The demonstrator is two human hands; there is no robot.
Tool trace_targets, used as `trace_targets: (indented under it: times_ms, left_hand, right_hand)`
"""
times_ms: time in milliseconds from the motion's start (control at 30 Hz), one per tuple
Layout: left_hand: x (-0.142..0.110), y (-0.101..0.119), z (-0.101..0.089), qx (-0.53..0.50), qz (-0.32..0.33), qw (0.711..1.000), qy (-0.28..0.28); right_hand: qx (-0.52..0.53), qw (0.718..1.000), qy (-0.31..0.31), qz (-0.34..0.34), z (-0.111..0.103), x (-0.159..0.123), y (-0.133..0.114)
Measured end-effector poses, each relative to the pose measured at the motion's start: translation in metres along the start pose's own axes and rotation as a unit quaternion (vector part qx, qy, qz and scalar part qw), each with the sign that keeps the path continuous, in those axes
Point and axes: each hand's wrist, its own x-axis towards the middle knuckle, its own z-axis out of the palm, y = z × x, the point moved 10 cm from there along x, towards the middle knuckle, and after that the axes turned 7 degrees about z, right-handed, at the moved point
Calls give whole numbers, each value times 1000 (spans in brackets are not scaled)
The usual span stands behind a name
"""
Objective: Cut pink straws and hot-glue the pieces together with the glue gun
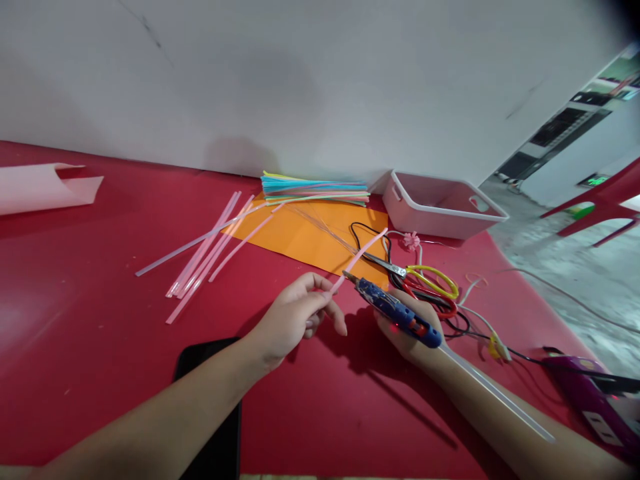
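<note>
Between the thumb and fingers of my left hand (300,310) is one end of a pink straw (364,252), which slants up to the right. My right hand (407,327) grips a blue hot glue gun (390,305). Its metal nozzle is at the straw, close to my left fingertips; whether they touch I cannot tell. A long translucent glue stick (493,388) sticks out of the gun's back end. Just beyond the gun lie scissors (433,283) with yellow and red handles. Several loose pink straws (210,250) lie to the left of my hands.
A bundle of coloured straws (315,189) lies by the wall on orange paper (305,230). A pink basket (440,207) stands at the back right, near a small pink flower (411,241). Cables run to a purple power strip (590,400). A black tablet (215,407) lies under my left forearm.
</note>
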Motion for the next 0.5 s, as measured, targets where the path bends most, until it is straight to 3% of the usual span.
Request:
trace_targets:
  times_ms: [300,500]
  left_hand:
    - [0,-1,1,7,-3,1000,-6]
    - [0,1,-3,28,6,999,20]
  right_hand:
    - [7,1000,21,17,-1,1,6]
    - [6,1000,21,17,-1,1,6]
